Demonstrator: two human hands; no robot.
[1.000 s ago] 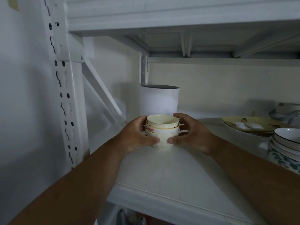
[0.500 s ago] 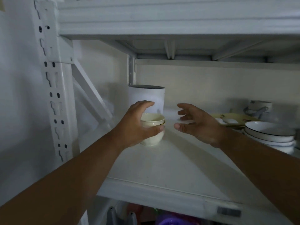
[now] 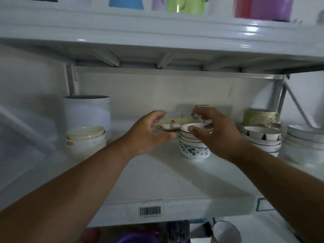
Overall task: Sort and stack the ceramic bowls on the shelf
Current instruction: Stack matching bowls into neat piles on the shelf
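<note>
A stack of cream bowls (image 3: 86, 140) stands alone at the left of the white shelf (image 3: 157, 181). In the middle stands a stack of white dark-rimmed bowls on a leaf-patterned bowl (image 3: 192, 146). My left hand (image 3: 149, 133) hovers just left of that stack with fingers loosely spread, holding nothing. My right hand (image 3: 212, 132) is over and in front of the stack's right side, fingers spread, its thumb near the top bowl's rim. I cannot tell whether it touches the stack.
A tall white canister (image 3: 87, 113) stands behind the cream bowls. A yellow plate (image 3: 168, 127) with small pieces lies behind my hands. More bowl stacks (image 3: 263, 139) (image 3: 305, 144) and a greenish tin (image 3: 259, 116) fill the right. Coloured items sit on the shelf above.
My left hand let go of the cream bowl stack and both hands moved right to the dark-rimmed bowl stack. The view swung right and up.
</note>
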